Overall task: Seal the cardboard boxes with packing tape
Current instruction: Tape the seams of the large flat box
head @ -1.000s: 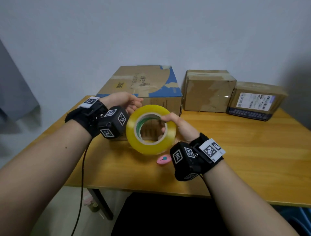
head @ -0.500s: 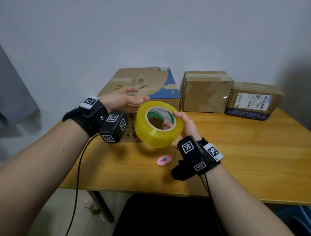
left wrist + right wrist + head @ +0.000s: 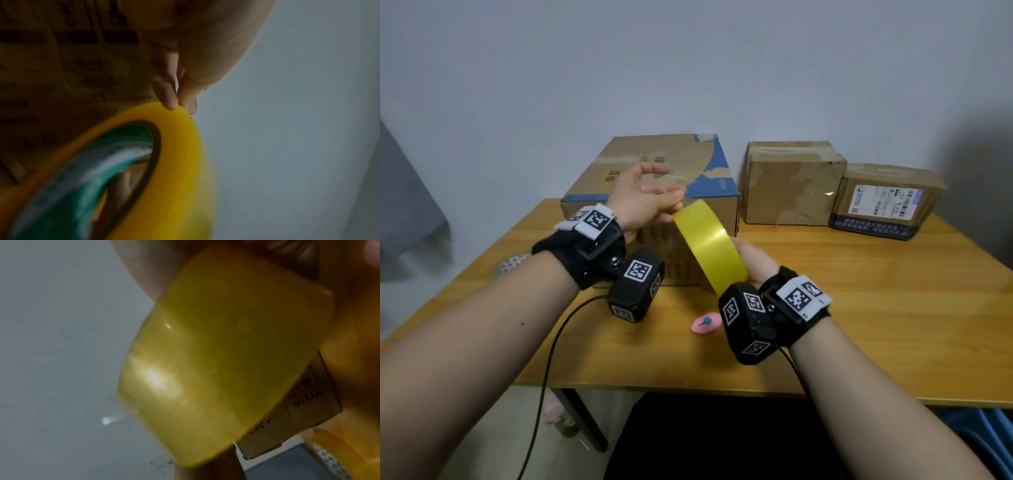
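Right hand (image 3: 751, 262) holds tape roll (image 3: 710, 248) above desk (image 3: 859, 308); left hand (image 3: 643, 198) pinches roll's top edge. Left wrist view alone shows green core (image 3: 98, 170); boxes (image 3: 654, 205) behind both grips.

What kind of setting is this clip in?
Probably a home or small-office packing spot: a plain wooden table against a bare wall, with three worn cardboard boxes and a tape roll.
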